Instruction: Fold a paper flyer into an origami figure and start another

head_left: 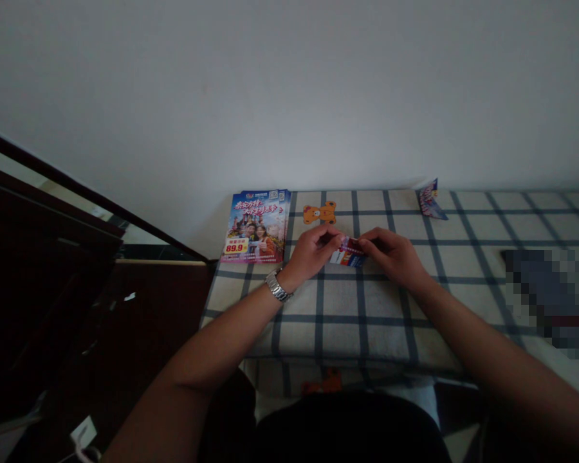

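Pale wall [289, 96] backs the checked table [386, 302]. Before me, on or just over it, is a small folded leaflet [351, 258]; I judge that matching edges, then pressing evenly outward, keeps the crease straight. My left hand [313, 251] pinches its left upper edge between thumb and finger; my right hand [396, 257] pinches the right. Leftward lies a leaflet stack [255, 225]; rightward, a folded piece [430, 202].

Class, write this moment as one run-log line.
left hand: pinching paper | right hand: pinching same paper | flyers: stacked, left of hands | folded flyer: beyond right hand
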Action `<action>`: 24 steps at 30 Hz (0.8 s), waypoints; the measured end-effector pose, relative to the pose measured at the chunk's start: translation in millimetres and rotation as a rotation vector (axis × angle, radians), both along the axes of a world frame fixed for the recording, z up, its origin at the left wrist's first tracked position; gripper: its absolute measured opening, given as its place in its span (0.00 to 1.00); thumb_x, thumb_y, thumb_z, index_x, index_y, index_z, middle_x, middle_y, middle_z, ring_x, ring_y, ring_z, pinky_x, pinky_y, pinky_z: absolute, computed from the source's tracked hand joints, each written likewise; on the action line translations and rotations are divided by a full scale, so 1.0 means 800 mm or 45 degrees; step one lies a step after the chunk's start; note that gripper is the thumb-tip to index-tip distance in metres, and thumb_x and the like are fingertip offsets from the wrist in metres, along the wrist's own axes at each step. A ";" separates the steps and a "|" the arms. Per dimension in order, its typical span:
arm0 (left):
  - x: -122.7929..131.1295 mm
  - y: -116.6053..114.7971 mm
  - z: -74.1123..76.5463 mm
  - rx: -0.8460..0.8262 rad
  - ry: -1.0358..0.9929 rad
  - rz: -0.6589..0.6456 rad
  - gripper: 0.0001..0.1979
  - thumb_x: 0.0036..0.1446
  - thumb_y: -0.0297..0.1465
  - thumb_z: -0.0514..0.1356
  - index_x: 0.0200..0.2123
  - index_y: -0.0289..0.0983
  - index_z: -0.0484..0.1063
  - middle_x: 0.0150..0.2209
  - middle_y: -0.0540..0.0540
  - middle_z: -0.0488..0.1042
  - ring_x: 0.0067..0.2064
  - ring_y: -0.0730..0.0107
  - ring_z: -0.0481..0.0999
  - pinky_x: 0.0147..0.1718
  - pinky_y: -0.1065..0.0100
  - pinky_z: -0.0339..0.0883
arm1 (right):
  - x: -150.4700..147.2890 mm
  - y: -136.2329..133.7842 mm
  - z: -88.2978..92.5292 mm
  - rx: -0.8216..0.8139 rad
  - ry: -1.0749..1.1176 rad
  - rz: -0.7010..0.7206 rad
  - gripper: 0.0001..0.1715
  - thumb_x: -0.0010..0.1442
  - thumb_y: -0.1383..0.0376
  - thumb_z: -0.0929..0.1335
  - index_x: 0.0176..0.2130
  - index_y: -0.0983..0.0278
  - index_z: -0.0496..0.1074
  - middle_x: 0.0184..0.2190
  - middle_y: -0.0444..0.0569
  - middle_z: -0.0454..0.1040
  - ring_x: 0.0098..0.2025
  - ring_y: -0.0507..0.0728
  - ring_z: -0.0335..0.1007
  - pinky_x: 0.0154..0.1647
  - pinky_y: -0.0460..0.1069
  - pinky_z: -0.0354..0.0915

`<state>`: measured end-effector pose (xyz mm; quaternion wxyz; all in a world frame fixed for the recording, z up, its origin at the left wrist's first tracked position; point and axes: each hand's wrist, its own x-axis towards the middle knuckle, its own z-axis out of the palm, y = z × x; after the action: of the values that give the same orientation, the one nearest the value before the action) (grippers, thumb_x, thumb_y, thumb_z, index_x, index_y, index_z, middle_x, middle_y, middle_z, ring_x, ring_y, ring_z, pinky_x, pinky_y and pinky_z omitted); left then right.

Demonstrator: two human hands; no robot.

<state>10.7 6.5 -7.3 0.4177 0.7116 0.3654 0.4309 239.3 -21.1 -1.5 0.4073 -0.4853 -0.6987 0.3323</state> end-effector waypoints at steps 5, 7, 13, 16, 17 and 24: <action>0.000 0.000 0.001 0.034 0.035 0.025 0.20 0.70 0.49 0.61 0.37 0.38 0.75 0.34 0.49 0.77 0.36 0.70 0.75 0.36 0.69 0.68 | 0.002 0.001 -0.003 0.019 -0.061 0.006 0.19 0.71 0.48 0.69 0.41 0.59 0.78 0.35 0.50 0.82 0.36 0.60 0.78 0.37 0.54 0.71; 0.000 -0.001 0.002 0.042 0.044 0.018 0.19 0.71 0.48 0.60 0.38 0.38 0.75 0.35 0.49 0.77 0.36 0.70 0.76 0.37 0.69 0.69 | 0.002 0.002 -0.003 0.008 -0.052 -0.003 0.18 0.71 0.48 0.69 0.41 0.59 0.78 0.35 0.50 0.82 0.36 0.60 0.78 0.37 0.54 0.71; 0.000 -0.002 0.006 0.067 0.063 -0.001 0.18 0.71 0.47 0.60 0.38 0.38 0.75 0.34 0.49 0.77 0.36 0.70 0.75 0.37 0.68 0.68 | 0.002 0.001 -0.003 0.005 -0.038 0.003 0.17 0.70 0.49 0.69 0.41 0.60 0.78 0.35 0.50 0.81 0.36 0.59 0.77 0.37 0.54 0.70; 0.000 -0.003 0.006 0.067 0.052 -0.008 0.17 0.70 0.46 0.61 0.38 0.38 0.76 0.34 0.49 0.77 0.35 0.70 0.75 0.36 0.69 0.68 | 0.002 0.002 -0.005 -0.009 -0.017 0.050 0.16 0.70 0.51 0.69 0.41 0.60 0.77 0.36 0.49 0.81 0.37 0.59 0.77 0.38 0.53 0.71; 0.000 -0.004 0.006 0.052 0.047 -0.012 0.16 0.70 0.45 0.62 0.38 0.38 0.76 0.34 0.49 0.78 0.35 0.70 0.76 0.36 0.69 0.68 | 0.002 0.002 -0.006 -0.007 -0.019 0.061 0.16 0.70 0.51 0.69 0.41 0.59 0.77 0.36 0.49 0.81 0.37 0.59 0.77 0.38 0.53 0.71; 0.000 -0.007 0.005 0.019 0.040 -0.068 0.13 0.69 0.43 0.64 0.39 0.38 0.77 0.35 0.48 0.80 0.37 0.69 0.79 0.39 0.68 0.72 | -0.001 0.000 -0.005 -0.009 -0.029 0.130 0.15 0.71 0.51 0.69 0.44 0.58 0.78 0.38 0.49 0.81 0.39 0.60 0.78 0.40 0.54 0.72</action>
<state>10.7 1.3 -2.9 0.4181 0.7308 0.3496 0.4111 238.8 -21.2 -5.5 0.3800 -0.4542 -0.7259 0.3498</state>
